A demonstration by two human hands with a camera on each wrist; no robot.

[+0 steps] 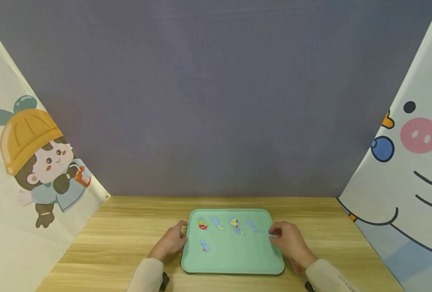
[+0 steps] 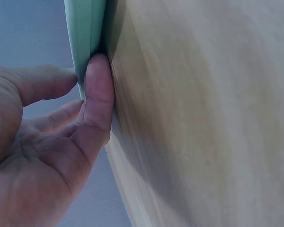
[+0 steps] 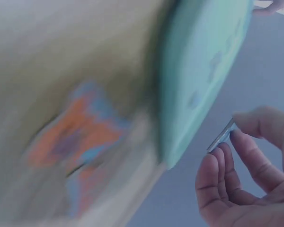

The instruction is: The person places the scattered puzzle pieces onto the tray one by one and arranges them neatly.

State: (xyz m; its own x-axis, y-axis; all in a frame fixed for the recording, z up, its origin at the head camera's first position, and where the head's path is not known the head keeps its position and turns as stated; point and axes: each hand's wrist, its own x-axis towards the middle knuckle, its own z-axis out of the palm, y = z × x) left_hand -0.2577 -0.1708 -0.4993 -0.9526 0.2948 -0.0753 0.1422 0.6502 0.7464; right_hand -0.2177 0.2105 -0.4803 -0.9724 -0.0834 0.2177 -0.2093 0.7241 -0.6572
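Observation:
A light green tray [image 1: 238,257] lies on the wooden table. My left hand [image 1: 170,242] holds its left rim, the thumb and a finger on either side of the edge in the left wrist view. Between thumb and fingertips, my right hand [image 1: 290,242] pinches a thin, flat puzzle piece [image 3: 221,137] near the tray's right edge; only its edge shows. On the tray are several irregular pieces: a red and yellow piece [image 1: 202,224], a blue and yellow piece [image 1: 236,226], a pale blue piece [image 1: 252,226] and, lower left, a blue piece [image 1: 205,245].
Orange and blue pieces [image 3: 80,135] lie on the table right of the tray, partly under my right wrist in the head view. A grey partition [image 1: 216,101] stands behind the table [image 1: 128,219]. Cartoon-printed cloths flank it on both sides.

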